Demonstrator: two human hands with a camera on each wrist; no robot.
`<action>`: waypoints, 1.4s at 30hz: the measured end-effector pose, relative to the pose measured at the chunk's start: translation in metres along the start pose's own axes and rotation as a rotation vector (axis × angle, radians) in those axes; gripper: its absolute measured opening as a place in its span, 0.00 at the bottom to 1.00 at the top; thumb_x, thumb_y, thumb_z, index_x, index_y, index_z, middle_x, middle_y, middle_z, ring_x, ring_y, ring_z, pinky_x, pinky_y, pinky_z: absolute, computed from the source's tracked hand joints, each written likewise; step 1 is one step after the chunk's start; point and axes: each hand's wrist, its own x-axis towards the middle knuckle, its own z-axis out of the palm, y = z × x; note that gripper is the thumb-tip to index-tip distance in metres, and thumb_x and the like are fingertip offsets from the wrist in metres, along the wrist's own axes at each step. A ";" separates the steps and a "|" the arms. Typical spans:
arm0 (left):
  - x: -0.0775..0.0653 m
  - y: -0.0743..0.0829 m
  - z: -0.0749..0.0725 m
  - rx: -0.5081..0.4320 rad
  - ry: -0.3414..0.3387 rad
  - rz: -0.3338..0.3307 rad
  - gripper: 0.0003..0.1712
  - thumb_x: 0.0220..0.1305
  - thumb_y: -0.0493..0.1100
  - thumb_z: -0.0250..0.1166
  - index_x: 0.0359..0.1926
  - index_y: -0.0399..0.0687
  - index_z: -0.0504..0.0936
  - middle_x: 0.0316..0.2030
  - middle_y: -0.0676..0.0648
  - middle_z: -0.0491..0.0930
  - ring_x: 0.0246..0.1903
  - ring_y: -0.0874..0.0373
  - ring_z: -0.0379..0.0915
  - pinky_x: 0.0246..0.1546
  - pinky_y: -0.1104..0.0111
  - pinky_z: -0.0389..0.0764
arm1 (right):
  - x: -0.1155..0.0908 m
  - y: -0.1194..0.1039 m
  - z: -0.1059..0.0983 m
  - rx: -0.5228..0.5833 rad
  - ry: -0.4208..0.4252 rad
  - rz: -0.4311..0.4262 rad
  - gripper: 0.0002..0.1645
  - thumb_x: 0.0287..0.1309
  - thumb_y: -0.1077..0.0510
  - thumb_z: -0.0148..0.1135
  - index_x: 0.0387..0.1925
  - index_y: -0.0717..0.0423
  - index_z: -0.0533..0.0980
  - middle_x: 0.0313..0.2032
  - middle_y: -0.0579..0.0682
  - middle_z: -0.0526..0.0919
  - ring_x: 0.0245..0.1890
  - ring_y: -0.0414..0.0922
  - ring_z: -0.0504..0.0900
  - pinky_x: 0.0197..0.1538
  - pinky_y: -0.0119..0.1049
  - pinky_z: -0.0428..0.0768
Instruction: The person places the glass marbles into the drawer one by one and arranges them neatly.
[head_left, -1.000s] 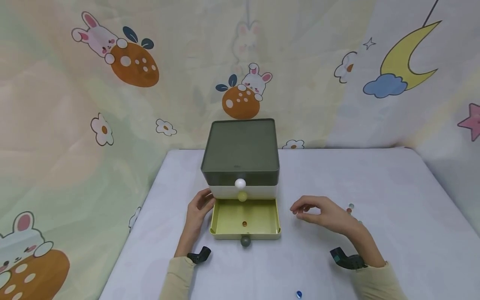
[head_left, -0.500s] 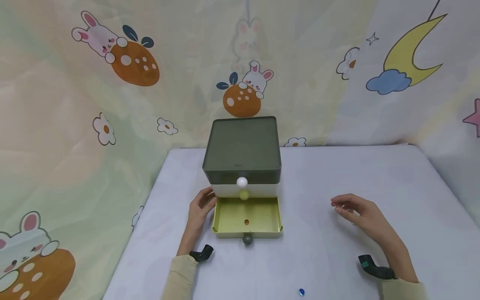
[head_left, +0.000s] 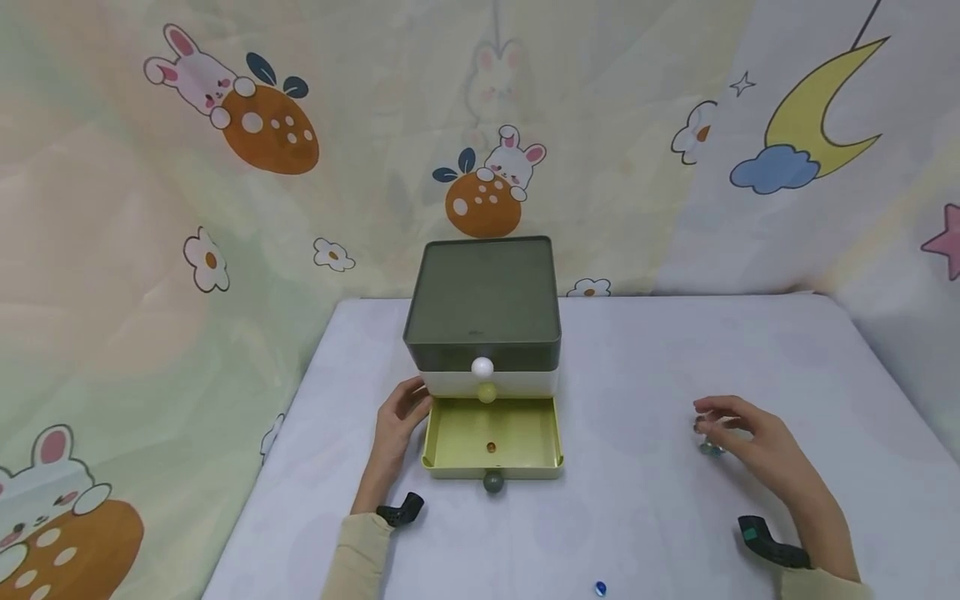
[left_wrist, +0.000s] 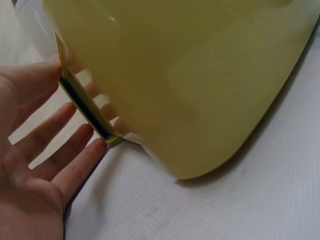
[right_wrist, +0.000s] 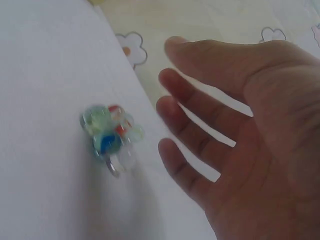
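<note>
A small drawer box [head_left: 483, 292] with a dark green top stands on the table. Its bottom yellow-green drawer [head_left: 525, 425] is pulled out, and one orange-brown marble [head_left: 491, 447] lies inside. My left hand [head_left: 396, 421] rests against the box's left side; in the left wrist view its fingertips [left_wrist: 95, 146] touch the casing edge beside the drawer. Off to the right, my right hand [head_left: 761, 446] hovers over a cluster of glass marbles [head_left: 712, 449], partly covering them. In the right wrist view those marbles [right_wrist: 107, 132] sit apart from the loosely spread fingers, which hold nothing.
A lone blue marble [head_left: 601, 589] lies near the front of the white-covered table [head_left: 637, 517]. Above the open drawer is a closed white one with a yellow-green knob [head_left: 487, 392]. A printed cloth [head_left: 615, 150] hangs behind the table.
My right hand has moved away from beside the drawer, rightward to the marble cluster. The left hand stays against the box, and the drawer remains pulled out.
</note>
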 end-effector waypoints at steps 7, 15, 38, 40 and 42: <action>0.000 0.000 0.000 -0.002 0.003 -0.004 0.25 0.71 0.44 0.70 0.66 0.52 0.77 0.67 0.49 0.78 0.67 0.59 0.73 0.63 0.74 0.79 | -0.007 0.017 -0.007 -0.097 -0.057 0.059 0.27 0.67 0.44 0.70 0.62 0.52 0.78 0.55 0.56 0.83 0.42 0.18 0.68 0.44 0.26 0.74; -0.001 -0.002 0.000 0.003 0.003 0.008 0.24 0.72 0.42 0.69 0.66 0.52 0.77 0.66 0.49 0.78 0.66 0.63 0.74 0.63 0.74 0.79 | -0.007 0.022 -0.004 -0.130 -0.120 0.142 0.29 0.63 0.43 0.73 0.58 0.55 0.79 0.60 0.64 0.81 0.55 0.54 0.80 0.56 0.51 0.80; -0.001 -0.002 0.000 0.000 0.001 -0.011 0.25 0.71 0.45 0.70 0.66 0.55 0.78 0.66 0.52 0.78 0.67 0.60 0.73 0.64 0.74 0.78 | -0.003 0.012 0.001 -0.187 -0.100 0.112 0.12 0.67 0.52 0.69 0.49 0.51 0.81 0.45 0.52 0.86 0.41 0.42 0.75 0.41 0.37 0.76; -0.001 -0.001 0.000 0.002 0.002 -0.011 0.25 0.71 0.44 0.70 0.66 0.55 0.78 0.66 0.52 0.78 0.67 0.60 0.73 0.64 0.75 0.78 | -0.003 0.012 0.002 -0.189 -0.094 0.111 0.12 0.68 0.52 0.68 0.49 0.51 0.81 0.45 0.52 0.86 0.41 0.41 0.75 0.41 0.37 0.75; -0.001 -0.001 0.000 0.002 0.003 -0.010 0.25 0.71 0.44 0.70 0.66 0.54 0.78 0.66 0.51 0.78 0.67 0.61 0.74 0.64 0.75 0.78 | -0.003 0.012 0.002 -0.187 -0.093 0.111 0.12 0.68 0.52 0.68 0.49 0.51 0.81 0.46 0.52 0.86 0.41 0.41 0.75 0.42 0.38 0.75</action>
